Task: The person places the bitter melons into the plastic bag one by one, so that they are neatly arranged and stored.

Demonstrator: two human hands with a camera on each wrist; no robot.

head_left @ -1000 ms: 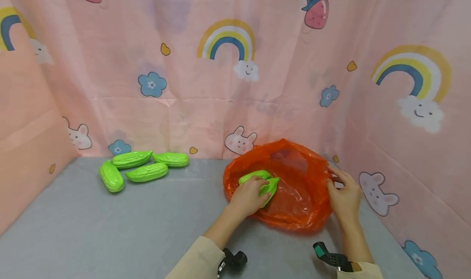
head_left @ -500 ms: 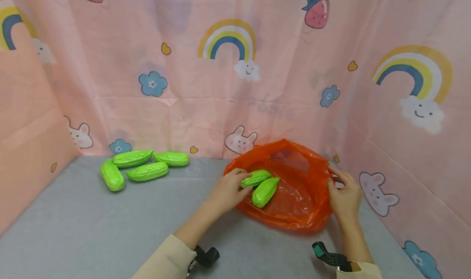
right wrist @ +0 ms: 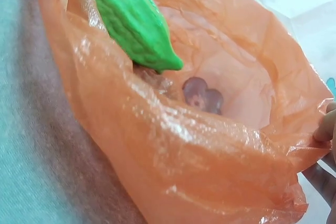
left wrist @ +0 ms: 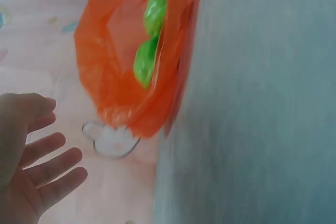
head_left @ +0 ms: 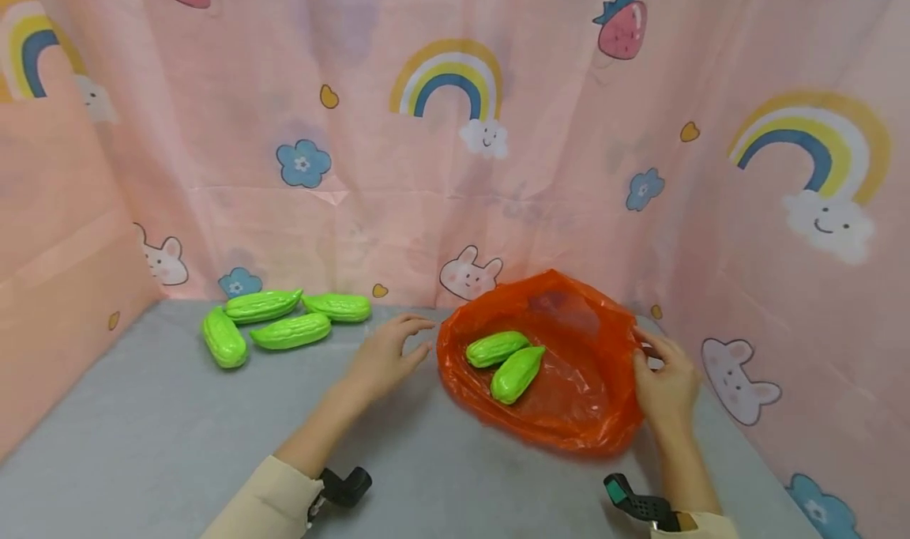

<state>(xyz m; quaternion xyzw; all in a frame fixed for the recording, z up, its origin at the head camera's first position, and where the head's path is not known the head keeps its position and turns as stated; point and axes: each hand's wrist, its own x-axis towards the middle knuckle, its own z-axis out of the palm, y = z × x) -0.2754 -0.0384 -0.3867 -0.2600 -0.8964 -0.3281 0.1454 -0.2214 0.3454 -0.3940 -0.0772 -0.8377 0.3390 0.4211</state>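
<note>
An orange plastic bag (head_left: 569,432) lies with its mouth wide on the grey table, and two green bitter gourds (head_left: 517,375) rest inside it. My right hand (head_left: 666,381) pinches the bag's right rim between thumb and fingers; the right wrist view shows the fingertips (right wrist: 324,129) on the orange film. Just left of the bag, my left hand (head_left: 387,357) hovers over the table with fingers spread and nothing held. In the left wrist view the left hand (left wrist: 39,161) is apart from the bag (left wrist: 115,98).
Several more bitter gourds (head_left: 291,331) lie in a loose group at the back left of the table (head_left: 178,444). A pink printed curtain (head_left: 235,128) stands behind and on both sides. Each wrist wears a black camera mount (head_left: 346,488).
My left hand has let go of a bitter gourd inside the bag, come out over the left rim and moved left. The right hand keeps its pinch on the bag.
</note>
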